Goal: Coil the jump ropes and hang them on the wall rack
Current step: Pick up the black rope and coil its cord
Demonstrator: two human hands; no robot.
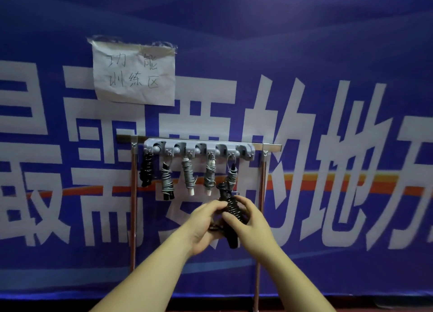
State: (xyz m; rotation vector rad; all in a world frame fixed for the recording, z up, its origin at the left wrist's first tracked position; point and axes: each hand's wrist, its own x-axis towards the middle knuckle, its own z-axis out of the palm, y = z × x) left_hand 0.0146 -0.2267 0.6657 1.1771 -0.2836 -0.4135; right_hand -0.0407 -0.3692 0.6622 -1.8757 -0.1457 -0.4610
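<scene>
While five ropes hang coiled on the wall rack, left grip and right grip hold a sixth, black rope, not yet hung

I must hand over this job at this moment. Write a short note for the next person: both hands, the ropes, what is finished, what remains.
Hands: left hand and right hand both grip the black jump rope, mostly wound into a coil, below the right end of the wall rack.
Done: five coiled ropes hang on the rack, the hung black rope at the far left and four grey ropes beside it.
Left: finish this coil and hang it. I cannot tell whether a hook is free.
</scene>
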